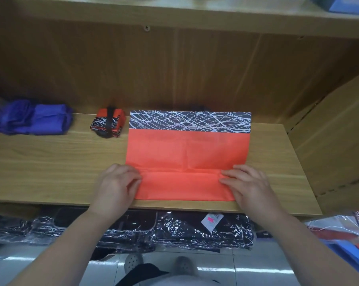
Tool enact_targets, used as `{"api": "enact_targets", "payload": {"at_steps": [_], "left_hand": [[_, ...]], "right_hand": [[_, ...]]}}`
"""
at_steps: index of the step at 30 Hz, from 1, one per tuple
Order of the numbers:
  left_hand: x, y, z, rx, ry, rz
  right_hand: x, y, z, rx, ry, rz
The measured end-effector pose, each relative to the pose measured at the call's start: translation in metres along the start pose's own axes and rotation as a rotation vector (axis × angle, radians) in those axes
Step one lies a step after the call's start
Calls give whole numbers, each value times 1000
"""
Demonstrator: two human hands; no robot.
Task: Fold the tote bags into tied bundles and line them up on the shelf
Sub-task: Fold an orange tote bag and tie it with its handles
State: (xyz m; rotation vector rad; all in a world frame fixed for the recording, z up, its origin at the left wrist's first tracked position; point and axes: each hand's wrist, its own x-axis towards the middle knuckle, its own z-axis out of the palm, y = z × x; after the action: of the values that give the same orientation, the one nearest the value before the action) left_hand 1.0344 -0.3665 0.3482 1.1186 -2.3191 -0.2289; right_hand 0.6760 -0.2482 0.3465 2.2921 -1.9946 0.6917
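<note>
Pinching near fold of orange tote bag (186, 153) with my left hand (116, 182) and right hand (249, 183); bag lies flat on shelf (50, 162).

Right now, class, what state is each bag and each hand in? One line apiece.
Orange bag: spread flat on the shelf, near edge folded over once.
Bundle: folded small, tied with a black strap.
Purple bag: loosely bunched, no tie visible.
Left hand: pinches the orange bag's left side.
Right hand: pinches its right side.
</note>
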Motion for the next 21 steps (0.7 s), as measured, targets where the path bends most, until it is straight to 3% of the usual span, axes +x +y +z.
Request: {"api": "enact_targets", "payload": {"at_steps": [3,6,12,17,21], "left_hand": [[-3,-4,-6,-48,-91,7],[-18,-9,-15,-47,-231,-13],[-28,-3,-26,-262,-220,-80],[-16,14,-37,-591,-254,-496],[-4,22,-32,-635,-181,-622]], "right_hand": [[-11,11,-11,92,-233,30],[-17,17,-19,124,-318,31],[-22,19,-31,273,-218,78],[-22,6,-45,381,-130,194],[-16,-2,-43,451,-47,332]]}}
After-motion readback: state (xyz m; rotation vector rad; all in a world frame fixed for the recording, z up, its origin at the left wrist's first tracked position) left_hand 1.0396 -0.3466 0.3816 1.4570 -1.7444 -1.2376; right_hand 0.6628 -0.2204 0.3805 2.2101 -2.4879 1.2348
